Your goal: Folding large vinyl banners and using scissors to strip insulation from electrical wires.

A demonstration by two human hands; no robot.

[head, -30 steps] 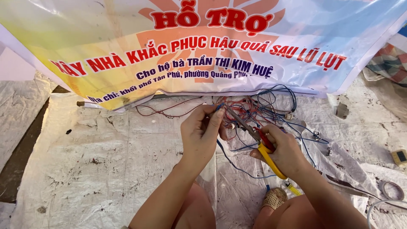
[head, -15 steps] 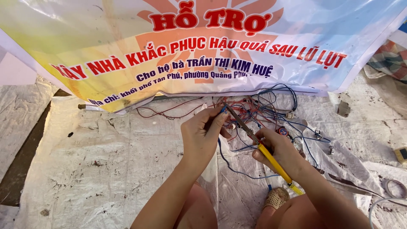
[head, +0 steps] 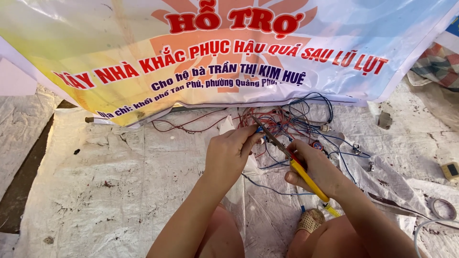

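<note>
My left hand [head: 230, 152] pinches a thin wire end between thumb and fingers, just in front of a tangle of red and blue wires [head: 296, 122] on the ground. My right hand [head: 318, 167] is closed around the yellow handles of a pair of long-nosed pliers [head: 291, 160]. The dark metal jaws point up and left and meet the wire at my left fingertips. Small bulb sockets hang off the wires to the right of my hands.
A large printed banner [head: 229, 52] lies across the top of the view. White woven sheeting [head: 110, 186] covers the ground. A small switch part [head: 450, 169] and a tape roll [head: 442, 209] lie at right. My knees and a sandal [head: 311, 220] fill the bottom.
Both hands stayed at the wire tangle. The pliers' jaws have shifted slightly left toward my left fingertips, and the view has drifted a little.
</note>
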